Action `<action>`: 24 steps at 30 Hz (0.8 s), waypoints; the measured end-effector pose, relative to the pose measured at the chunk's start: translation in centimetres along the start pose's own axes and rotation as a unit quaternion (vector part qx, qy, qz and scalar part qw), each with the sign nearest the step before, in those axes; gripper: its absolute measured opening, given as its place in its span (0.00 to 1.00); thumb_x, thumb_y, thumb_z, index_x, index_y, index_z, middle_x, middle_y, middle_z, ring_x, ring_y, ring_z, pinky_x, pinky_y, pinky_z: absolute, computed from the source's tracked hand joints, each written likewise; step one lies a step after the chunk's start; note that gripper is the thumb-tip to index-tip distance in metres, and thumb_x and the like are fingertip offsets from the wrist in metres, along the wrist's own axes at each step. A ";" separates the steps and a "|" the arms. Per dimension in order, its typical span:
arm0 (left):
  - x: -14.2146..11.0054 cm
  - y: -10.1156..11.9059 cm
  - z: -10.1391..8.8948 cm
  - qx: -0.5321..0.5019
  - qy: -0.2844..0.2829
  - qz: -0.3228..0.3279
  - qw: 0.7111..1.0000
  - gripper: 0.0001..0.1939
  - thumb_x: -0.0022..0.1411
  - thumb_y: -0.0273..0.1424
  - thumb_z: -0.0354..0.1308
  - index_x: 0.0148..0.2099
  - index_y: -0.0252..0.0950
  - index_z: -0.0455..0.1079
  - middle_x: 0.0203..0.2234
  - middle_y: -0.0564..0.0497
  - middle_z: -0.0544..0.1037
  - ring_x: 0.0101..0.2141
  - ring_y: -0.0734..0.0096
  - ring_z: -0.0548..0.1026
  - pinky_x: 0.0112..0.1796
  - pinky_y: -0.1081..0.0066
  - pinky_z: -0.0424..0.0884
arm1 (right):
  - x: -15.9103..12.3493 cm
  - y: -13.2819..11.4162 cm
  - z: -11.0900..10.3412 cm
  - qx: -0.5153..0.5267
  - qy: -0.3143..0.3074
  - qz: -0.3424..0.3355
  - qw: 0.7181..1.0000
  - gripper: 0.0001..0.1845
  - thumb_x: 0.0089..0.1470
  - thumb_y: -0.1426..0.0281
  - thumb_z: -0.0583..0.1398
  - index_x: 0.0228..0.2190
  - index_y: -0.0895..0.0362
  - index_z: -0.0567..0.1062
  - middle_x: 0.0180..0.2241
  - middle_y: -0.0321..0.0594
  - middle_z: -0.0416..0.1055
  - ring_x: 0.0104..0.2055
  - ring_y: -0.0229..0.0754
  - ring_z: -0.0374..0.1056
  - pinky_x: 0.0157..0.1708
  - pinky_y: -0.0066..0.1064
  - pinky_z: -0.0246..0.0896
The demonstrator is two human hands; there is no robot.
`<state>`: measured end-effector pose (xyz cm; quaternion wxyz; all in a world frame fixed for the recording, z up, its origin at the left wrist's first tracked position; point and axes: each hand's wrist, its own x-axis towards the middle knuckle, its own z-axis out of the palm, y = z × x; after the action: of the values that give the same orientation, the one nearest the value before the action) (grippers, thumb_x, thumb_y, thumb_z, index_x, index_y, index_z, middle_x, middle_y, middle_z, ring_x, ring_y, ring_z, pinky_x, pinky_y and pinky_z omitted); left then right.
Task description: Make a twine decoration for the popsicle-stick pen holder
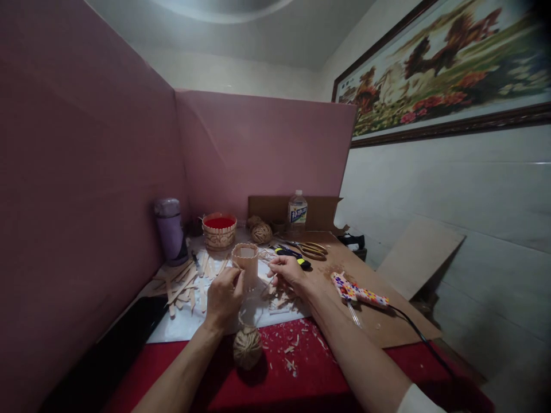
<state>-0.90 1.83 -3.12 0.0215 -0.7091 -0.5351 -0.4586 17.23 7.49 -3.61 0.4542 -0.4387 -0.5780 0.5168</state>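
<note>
A small round cup of wooden craft sticks [246, 262] stands upright on white paper between my hands. My left hand [224, 296] is closed at the cup's left side, thumb and fingers pinching what looks like a strand of twine. To the right of the cup, my right hand [287, 272] has its fingers pinched together on a thin strand of twine. A ball of twine [247, 347] lies on the red cloth in front, with a loose strand rising from it toward the cup. The fingertips are small and partly hidden.
Wooden sticks [183, 287] lie scattered at left. Behind stand a stick-covered basket with red inside [219, 232], a twine ball [261, 233], a clear bottle [298, 209] and a purple flask [170, 232]. Scissors [313, 250] and a corded glue gun [359, 293] lie at right.
</note>
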 end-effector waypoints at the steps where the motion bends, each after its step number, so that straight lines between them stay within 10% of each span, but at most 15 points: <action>1: 0.0 0.0 0.0 -0.001 -0.001 0.001 1.000 0.13 0.60 0.32 0.46 0.28 0.35 0.67 0.24 0.50 0.71 0.27 0.70 0.69 0.30 0.72 0.61 | -0.1 -0.2 0.1 -0.016 -0.001 -0.009 1.000 0.07 0.43 0.67 0.58 0.25 0.60 0.68 0.13 0.34 0.66 0.11 0.31 0.57 0.10 0.20 0.46; 15: 0.2 0.2 -0.6 0.036 -0.030 -0.121 0.992 0.15 0.60 0.39 0.47 0.27 0.38 0.68 0.20 0.52 0.72 0.23 0.73 0.69 0.25 0.74 0.55 | 0.0 -0.9 0.5 -0.183 0.138 -0.089 0.969 0.03 0.34 0.74 0.54 0.17 0.59 0.67 0.18 0.32 0.63 0.20 0.32 0.56 0.21 0.24 0.50; 24: 1.2 -1.6 -0.4 -0.287 0.018 -0.250 0.925 0.19 0.54 0.47 0.50 0.27 0.34 0.63 0.21 0.52 0.71 0.17 0.74 0.69 0.18 0.75 0.62 | 0.2 -0.7 0.0 -0.141 0.150 -0.115 0.972 0.03 0.36 0.70 0.55 0.18 0.57 0.68 0.15 0.32 0.62 0.20 0.35 0.58 0.21 0.25 0.51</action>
<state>-2.35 3.19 -2.82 -0.2888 -0.5200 -0.5395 -0.5959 17.12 7.59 -2.95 0.5256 -0.5018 -0.6168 0.3025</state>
